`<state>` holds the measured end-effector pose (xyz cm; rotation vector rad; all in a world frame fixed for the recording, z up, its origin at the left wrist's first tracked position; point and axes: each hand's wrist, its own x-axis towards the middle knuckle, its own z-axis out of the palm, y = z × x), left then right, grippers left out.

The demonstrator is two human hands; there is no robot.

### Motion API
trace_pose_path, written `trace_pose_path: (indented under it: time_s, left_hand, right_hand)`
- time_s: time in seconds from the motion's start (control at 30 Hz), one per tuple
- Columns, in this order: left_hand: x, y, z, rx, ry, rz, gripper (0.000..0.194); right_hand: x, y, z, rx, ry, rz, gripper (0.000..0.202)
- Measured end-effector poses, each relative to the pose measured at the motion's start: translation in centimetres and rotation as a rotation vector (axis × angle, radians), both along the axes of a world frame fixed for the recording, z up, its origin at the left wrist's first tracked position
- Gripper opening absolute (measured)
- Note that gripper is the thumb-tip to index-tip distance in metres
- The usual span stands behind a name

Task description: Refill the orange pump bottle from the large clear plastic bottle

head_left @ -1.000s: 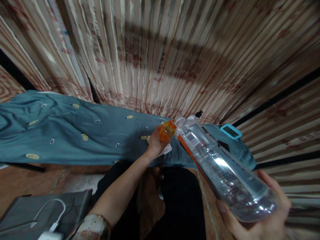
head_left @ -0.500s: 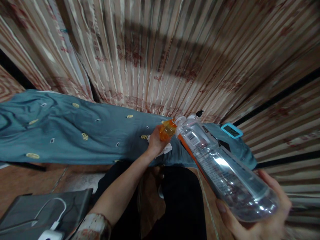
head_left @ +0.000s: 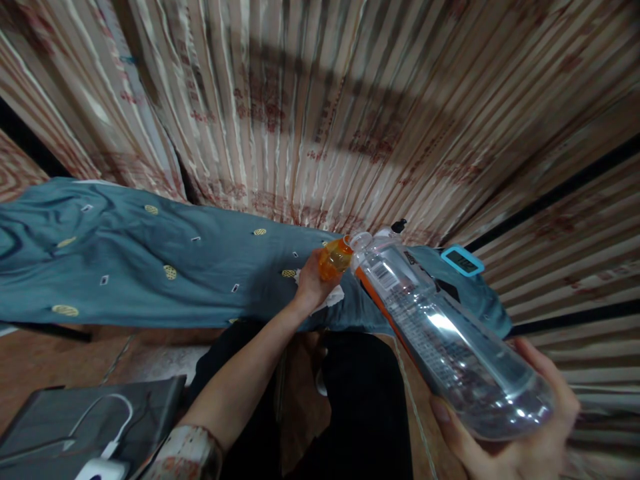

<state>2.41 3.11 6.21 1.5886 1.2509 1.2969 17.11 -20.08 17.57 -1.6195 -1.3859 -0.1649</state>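
Note:
My left hand (head_left: 312, 285) is wrapped round a small orange bottle (head_left: 334, 259) with an open top, held over the cloth-covered table. In my right hand (head_left: 525, 433) lies the base of a large clear plastic bottle (head_left: 450, 333) with a barcode label. That bottle is tilted, its neck down and to the left, and its mouth meets the orange bottle's rim or sits just beside it; I cannot tell which. Whether liquid is flowing between them does not show. A crumpled white tissue (head_left: 334, 298) lies under my left hand.
A teal cloth with pineapple prints (head_left: 135, 260) covers the long table. A blue-framed digital timer (head_left: 462, 261) stands at its right end. Behind the clear bottle a black pump top (head_left: 399, 226) shows. Curtains (head_left: 300, 120) hang behind. A grey surface (head_left: 150, 407) with a white cable is lower left.
Almost nothing differs. Both hands and both bottles keep their places, with only a very slight shift of the view.

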Motion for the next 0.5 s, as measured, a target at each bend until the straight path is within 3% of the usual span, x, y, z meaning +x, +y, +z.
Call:
trace_pose_path:
  time_s: [0.17,0.5]
  left_hand:
    - [0.00,0.06,-0.11,0.001,0.015,-0.003,0.050]
    - [0.01,-0.06,-0.04,-0.002,0.013,-0.006,0.047]
  right_hand:
    - [-0.94,-0.04,0.22,-0.032,0.077,-0.078,0.111]
    - [-0.50,-0.10,-0.05,-0.024,0.051,-0.084,0.110]
